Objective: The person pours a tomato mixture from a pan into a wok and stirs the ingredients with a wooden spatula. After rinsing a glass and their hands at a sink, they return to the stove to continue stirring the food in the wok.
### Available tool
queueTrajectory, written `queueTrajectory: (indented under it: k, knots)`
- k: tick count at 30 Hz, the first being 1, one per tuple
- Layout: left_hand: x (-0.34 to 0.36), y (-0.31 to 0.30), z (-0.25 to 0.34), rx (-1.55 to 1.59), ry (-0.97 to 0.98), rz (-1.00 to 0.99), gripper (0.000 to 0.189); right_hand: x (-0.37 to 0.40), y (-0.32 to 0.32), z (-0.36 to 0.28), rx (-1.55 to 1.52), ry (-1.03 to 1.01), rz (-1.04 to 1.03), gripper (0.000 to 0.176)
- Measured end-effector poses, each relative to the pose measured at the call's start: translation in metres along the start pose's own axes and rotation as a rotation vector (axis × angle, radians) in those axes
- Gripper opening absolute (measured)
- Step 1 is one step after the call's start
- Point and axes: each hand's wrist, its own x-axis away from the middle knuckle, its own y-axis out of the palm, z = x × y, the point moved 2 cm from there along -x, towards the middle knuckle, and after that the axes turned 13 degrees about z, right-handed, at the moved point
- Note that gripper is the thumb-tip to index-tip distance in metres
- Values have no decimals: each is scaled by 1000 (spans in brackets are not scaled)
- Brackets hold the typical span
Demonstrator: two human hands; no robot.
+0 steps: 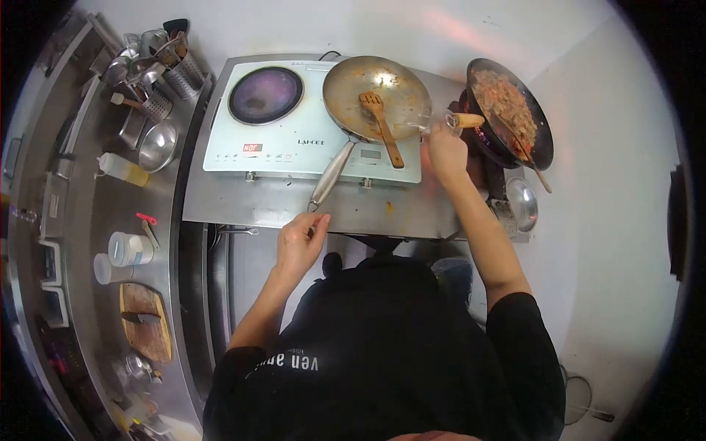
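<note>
My left hand [300, 239] is loosely closed, its fingertips right at the end of the metal handle [332, 176] of a frying pan [346, 99]. The pan stands tilted on the right side of a white induction cooktop [213, 140], its inside oily and stained. A slotted wooden spatula [382, 126] lies in it, handle over the near rim. Closed near the pan's right rim, my right hand [447, 147] grips a small clear object [425, 123]; I cannot tell its kind. An orange-brown piece [468, 119] sticks out to the right of these fingers.
A black wok [546, 147] at the right holds cooked food and a wooden-handled utensil. Below it sits a metal bowl [522, 202]. On the left counter are utensil holders [184, 79], a squeeze bottle [121, 169], a white tub [130, 250] and a cutting board [147, 334] with a knife.
</note>
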Motion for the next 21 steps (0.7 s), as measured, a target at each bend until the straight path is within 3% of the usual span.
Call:
queueTrajectory:
  k: [3, 5, 12, 14, 16, 18, 21]
  knots:
    - [9, 8, 0, 10, 45, -54, 13, 0, 17, -6, 48, -74, 10, 14]
    - [14, 15, 3, -2, 39, -153, 14, 2, 21, -13, 96, -189, 150, 10]
    - [33, 52, 18, 49, 180, -454, 17, 15, 11, -12, 325, -292, 155, 11]
    - [39, 62, 32, 99, 212, -488, 15, 32, 16, -1, -14, -16, 255, 13]
    - [46, 71, 46, 130, 258, -561, 14, 64, -3, 9, -367, 345, 172, 19]
    - [55, 84, 65, 199, 288, -631, 13, 119, -6, 22, -823, 545, 394, 24]
    - [78, 110, 85, 289, 367, -739, 10, 233, -31, 43, -1359, 1075, 159, 31]
